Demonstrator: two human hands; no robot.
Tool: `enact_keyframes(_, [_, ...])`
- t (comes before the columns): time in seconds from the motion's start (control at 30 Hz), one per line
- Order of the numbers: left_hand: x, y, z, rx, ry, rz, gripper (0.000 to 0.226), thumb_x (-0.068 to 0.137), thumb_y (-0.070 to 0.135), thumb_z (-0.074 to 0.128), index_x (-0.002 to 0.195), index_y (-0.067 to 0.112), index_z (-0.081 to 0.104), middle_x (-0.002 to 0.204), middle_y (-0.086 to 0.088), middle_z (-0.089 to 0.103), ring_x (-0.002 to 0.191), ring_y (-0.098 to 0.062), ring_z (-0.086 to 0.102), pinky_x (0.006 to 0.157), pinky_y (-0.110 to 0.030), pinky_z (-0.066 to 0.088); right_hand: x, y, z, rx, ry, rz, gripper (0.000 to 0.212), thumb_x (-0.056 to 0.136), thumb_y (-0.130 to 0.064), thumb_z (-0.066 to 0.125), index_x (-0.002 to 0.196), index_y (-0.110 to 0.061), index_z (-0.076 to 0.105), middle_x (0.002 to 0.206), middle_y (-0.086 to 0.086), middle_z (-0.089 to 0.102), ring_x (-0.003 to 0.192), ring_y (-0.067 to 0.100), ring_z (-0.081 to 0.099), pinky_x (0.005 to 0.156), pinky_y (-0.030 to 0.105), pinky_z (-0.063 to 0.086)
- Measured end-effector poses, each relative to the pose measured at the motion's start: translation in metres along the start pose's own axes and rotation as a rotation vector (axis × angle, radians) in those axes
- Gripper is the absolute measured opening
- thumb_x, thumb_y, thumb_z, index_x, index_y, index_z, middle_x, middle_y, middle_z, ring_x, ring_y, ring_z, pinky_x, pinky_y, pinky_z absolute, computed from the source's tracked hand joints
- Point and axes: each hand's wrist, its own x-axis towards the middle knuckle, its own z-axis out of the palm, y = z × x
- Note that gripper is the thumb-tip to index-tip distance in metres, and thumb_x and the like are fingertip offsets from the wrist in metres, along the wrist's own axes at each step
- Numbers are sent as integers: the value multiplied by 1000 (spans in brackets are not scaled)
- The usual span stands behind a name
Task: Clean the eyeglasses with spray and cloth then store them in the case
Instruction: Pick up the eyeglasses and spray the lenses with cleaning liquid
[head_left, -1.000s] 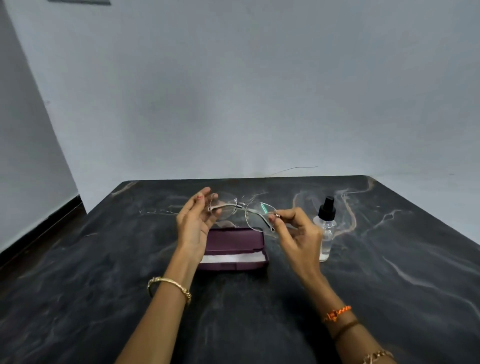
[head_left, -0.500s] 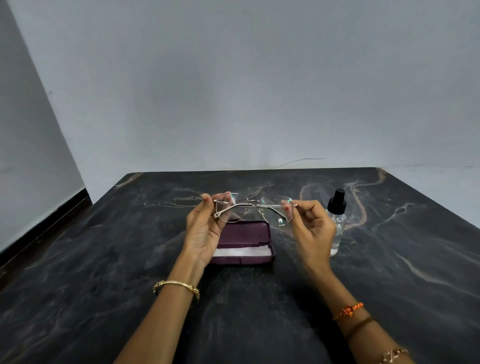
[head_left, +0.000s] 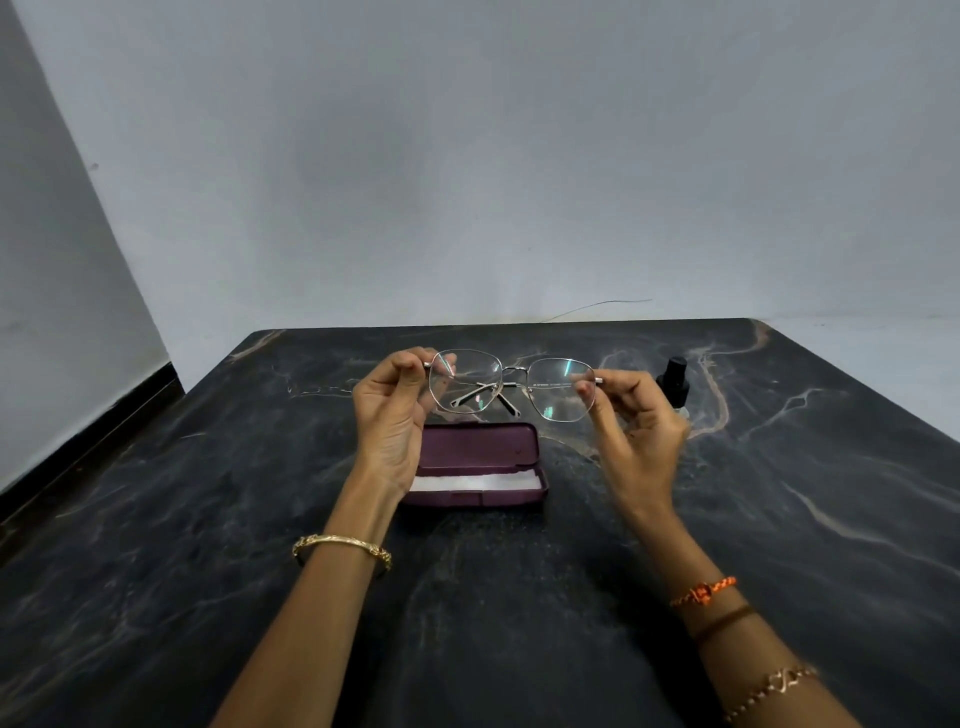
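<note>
- You hold the eyeglasses (head_left: 511, 383) up in the air with both hands, above the far half of the dark marbled desk (head_left: 208, 519); the lenses face you and the folded temples cross behind them
- Your left hand (head_left: 392, 415) pinches the left end of the thin metal frame; its grip is narrow, thumb and fingertips closed on the hinge corner
- Your right hand (head_left: 636, 431) pinches the right end the same way; the other fingers curl loosely below
- The purple case (head_left: 480, 462) lies open on the desk just below the glasses, lid raised at the back; a white cloth (head_left: 475, 483) lies inside it
- The spray bottle (head_left: 674, 382) stands upright on the desk, just behind your right hand; only its black cap and a bit of clear body show
- A gold bangle (head_left: 340, 545) circles your left wrist; an orange thread band (head_left: 704, 591) and a chain bracelet (head_left: 769, 688) circle your right forearm
</note>
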Motion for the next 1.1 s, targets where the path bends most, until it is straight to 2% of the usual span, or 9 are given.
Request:
enact_keyframes(0.17, [1, 6, 2, 122, 22, 93, 39, 40, 50, 84, 59, 20, 68, 62, 10, 67, 64, -5, 62, 77, -22, 55, 1, 0, -1, -139, 50, -139, 20, 79, -3, 65, 97, -11, 60, 85, -13, 63, 80, -4, 64, 72, 14, 54])
enact_keyframes(0.27, [-1, 9, 2, 281, 14, 176, 31, 48, 53, 78, 62, 26, 71, 63, 15, 69, 67, 1, 61, 70, -13, 51, 2, 2, -4, -287, 98, -235, 15, 78, -2, 67, 93, -2, 65, 83, 0, 66, 74, 4, 64, 70, 12, 53])
enact_keyframes(0.4, [-4, 12, 1, 458, -50, 209, 13, 62, 41, 67, 68, 31, 72, 68, 19, 70, 71, 3, 62, 66, -9, 48, 3, 6, -8, -538, 98, -381, 15, 74, 3, 69, 88, 7, 66, 75, 17, 71, 62, 21, 67, 59, 27, 57])
enact_keyframes(0.53, [-3, 15, -3, 583, -140, 218, 13, 69, 35, 62, 73, 30, 72, 73, 17, 71, 74, 1, 62, 68, -10, 48, 7, 6, -11, -721, 106, -523, 14, 73, 4, 70, 86, 7, 68, 70, 16, 71, 57, 23, 66, 63, 20, 50])
enact_keyframes(0.6, [-3, 15, -5, 641, -186, 229, 11, 73, 31, 61, 75, 32, 72, 76, 17, 71, 77, -1, 63, 71, -12, 49, 9, 6, -13, -768, 127, -555, 13, 74, 5, 70, 87, 6, 68, 68, 14, 71, 56, 22, 64, 64, 23, 46])
enact_keyframes(0.73, [-5, 11, -3, 669, -221, 237, 14, 77, 20, 58, 78, 27, 69, 78, 16, 71, 78, -3, 63, 72, -13, 51, 13, 3, -18, -845, 176, -594, 16, 71, 3, 74, 87, 2, 71, 69, 10, 72, 55, 22, 63, 56, 22, 46])
enact_keyframes(0.87, [-7, 9, 0, 673, -219, 237, 17, 76, 18, 58, 75, 31, 71, 77, 15, 71, 79, -5, 64, 73, -16, 53, 16, 2, -21, -918, 238, -617, 11, 73, -6, 74, 84, -5, 73, 71, 5, 74, 54, 23, 59, 57, 22, 38])
enact_keyframes(1.0, [-9, 5, 5, 689, -179, 264, 12, 75, 20, 60, 75, 28, 68, 74, 14, 70, 77, -7, 64, 74, -19, 54, 16, 7, -22, -916, 282, -554, 9, 79, -14, 68, 86, -11, 72, 75, 2, 74, 77, 16, 48, 63, 28, 32])
enact_keyframes(1.1, [-12, 1, 9, 719, -144, 284, 9, 75, 22, 59, 75, 27, 67, 73, 9, 68, 77, -7, 64, 74, -19, 54, 17, 10, -24, -887, 264, -455, 17, 77, -19, 68, 92, -12, 70, 81, 3, 74, 85, 16, 43, 69, 26, 26])
